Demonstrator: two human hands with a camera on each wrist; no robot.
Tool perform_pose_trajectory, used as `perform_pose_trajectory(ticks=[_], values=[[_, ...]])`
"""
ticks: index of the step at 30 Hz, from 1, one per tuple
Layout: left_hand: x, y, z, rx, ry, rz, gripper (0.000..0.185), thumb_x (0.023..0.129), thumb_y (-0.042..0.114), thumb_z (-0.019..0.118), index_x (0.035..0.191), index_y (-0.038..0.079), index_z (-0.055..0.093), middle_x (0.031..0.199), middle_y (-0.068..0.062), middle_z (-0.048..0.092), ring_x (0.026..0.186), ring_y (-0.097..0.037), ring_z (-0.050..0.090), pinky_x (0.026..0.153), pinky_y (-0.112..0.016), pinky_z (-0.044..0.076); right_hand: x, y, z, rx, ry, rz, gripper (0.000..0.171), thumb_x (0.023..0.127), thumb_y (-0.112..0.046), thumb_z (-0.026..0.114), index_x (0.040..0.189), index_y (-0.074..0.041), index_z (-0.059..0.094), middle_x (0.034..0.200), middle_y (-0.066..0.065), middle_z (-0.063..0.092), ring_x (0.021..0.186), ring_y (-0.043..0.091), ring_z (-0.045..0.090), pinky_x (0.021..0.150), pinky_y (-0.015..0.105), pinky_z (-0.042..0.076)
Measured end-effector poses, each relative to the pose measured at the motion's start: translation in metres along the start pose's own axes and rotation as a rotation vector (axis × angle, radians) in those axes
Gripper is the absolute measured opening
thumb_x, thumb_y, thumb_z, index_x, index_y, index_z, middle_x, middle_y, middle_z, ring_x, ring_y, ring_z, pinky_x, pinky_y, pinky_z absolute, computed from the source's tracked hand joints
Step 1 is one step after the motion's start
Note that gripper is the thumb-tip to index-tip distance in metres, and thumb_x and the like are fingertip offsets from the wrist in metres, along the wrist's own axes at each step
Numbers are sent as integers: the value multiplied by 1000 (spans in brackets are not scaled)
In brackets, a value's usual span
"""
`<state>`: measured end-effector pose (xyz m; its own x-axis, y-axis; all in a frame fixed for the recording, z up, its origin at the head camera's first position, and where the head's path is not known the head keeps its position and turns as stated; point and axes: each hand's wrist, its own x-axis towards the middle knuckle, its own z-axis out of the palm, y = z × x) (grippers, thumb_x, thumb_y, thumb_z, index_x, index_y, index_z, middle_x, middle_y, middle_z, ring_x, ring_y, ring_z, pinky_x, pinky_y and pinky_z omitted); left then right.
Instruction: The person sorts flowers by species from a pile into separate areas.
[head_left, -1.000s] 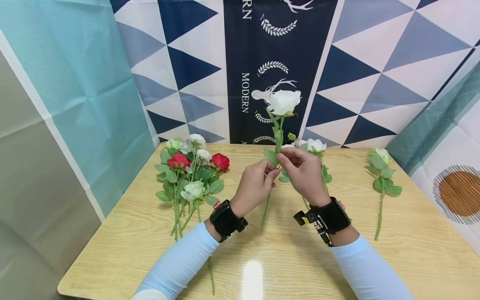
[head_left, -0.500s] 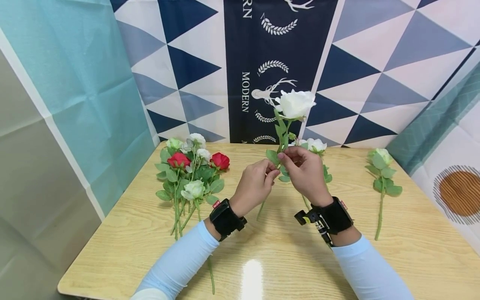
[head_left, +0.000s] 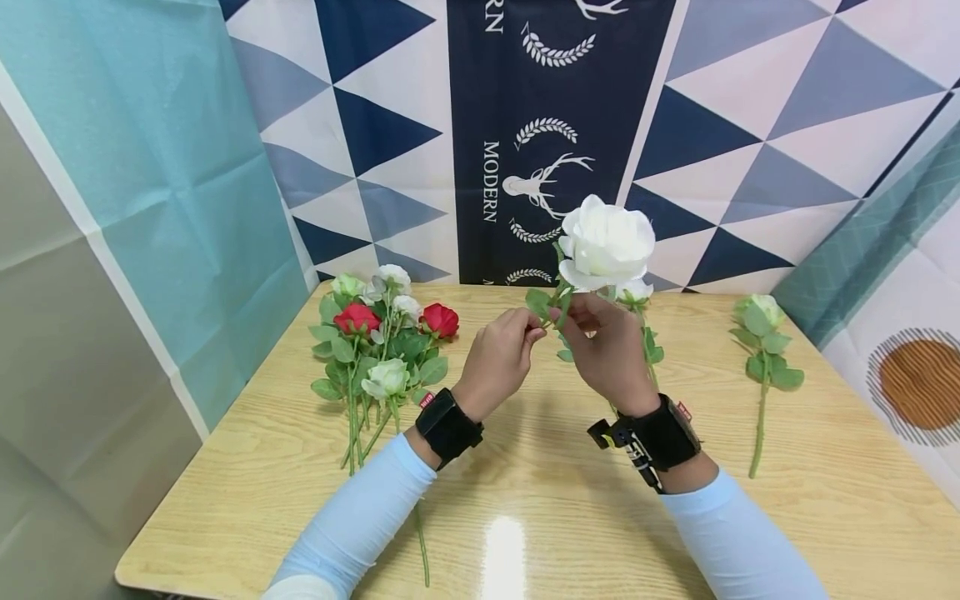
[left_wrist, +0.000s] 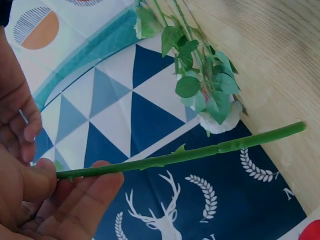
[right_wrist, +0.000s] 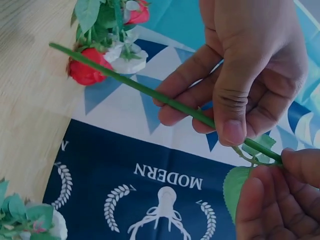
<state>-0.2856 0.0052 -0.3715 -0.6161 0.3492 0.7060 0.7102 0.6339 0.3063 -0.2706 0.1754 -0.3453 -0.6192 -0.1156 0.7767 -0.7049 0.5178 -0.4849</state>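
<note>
A white artificial rose is held up over the middle of the table, its bloom facing the person. My left hand pinches its green stem below the leaves, between thumb and fingers. Nearer the bloom, my right hand pinches the same stem beside a green leaf. The bare lower stem points away from the person, with its cut end showing in both wrist views. In the head view the hands and bloom hide most of the stem.
Red, white and pale green roses lie bunched at the left of the wooden table. More white roses lie behind my right hand. One pale green rose lies at the far right. Patterned cloth hangs behind.
The rose has tipped, its bloom coming down, right and toward the person while its lower stem swung out of the head view. My left hand has shifted slightly left.
</note>
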Motion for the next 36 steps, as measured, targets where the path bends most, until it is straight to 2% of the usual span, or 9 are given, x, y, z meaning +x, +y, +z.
perform_pose_trajectory(ticks=[2,4,10,13,16,20,26,31,36], values=[[0,-2,0,-8,7,5,12,103,14,62,97,4,64,89,-7,66,77,-17,67,67,-29,54,0,0,2,-16,13,-57,2,91,3,75,94,3,75,82,11,73,72,22,72,70,11,50],[1,-3,0,-14,10,4,12,103,13,62,98,3,64,90,-8,66,79,-18,68,68,-30,56,-1,0,3,-21,25,-102,10,88,7,76,98,5,74,87,14,73,74,23,72,71,12,52],[3,-6,-1,-25,32,6,10,101,11,64,99,1,63,90,-8,65,80,-17,68,71,-31,58,-5,-2,7,-73,65,-190,40,85,9,78,122,8,63,110,24,68,96,34,70,80,47,55],[3,-6,-1,-19,39,7,10,100,10,64,98,0,61,88,-9,63,75,-17,64,68,-31,57,-7,-4,7,-95,75,-214,42,83,11,78,121,10,62,110,27,68,99,38,70,80,53,55],[3,-6,-2,-22,44,2,8,100,3,64,107,-1,63,93,-11,65,81,-18,67,70,-32,58,-7,-6,6,-82,74,-218,43,81,12,78,121,11,61,109,27,68,101,40,69,82,55,55],[3,-6,-3,-21,44,25,10,101,3,63,110,-1,64,95,-11,67,86,-20,69,72,-31,59,-6,-9,3,-69,64,-221,43,84,9,78,123,11,61,110,27,68,99,38,70,82,53,55],[3,-3,-5,1,29,160,7,101,9,64,103,2,66,94,-8,68,87,-18,70,73,-29,57,0,-10,-4,-91,55,-223,25,87,9,75,111,6,69,96,18,71,80,25,71,69,36,57],[4,-1,-7,-79,10,232,8,100,7,66,105,1,67,93,-8,68,79,-15,67,69,-24,53,1,-6,-7,-84,81,-208,18,88,8,75,105,4,72,91,16,71,75,23,70,70,23,54],[4,1,-6,-200,2,244,6,101,6,65,98,2,68,81,-4,63,64,-10,55,61,-19,42,1,-6,-7,-81,93,-182,12,91,1,76,103,4,74,90,15,73,72,24,70,70,15,49]])
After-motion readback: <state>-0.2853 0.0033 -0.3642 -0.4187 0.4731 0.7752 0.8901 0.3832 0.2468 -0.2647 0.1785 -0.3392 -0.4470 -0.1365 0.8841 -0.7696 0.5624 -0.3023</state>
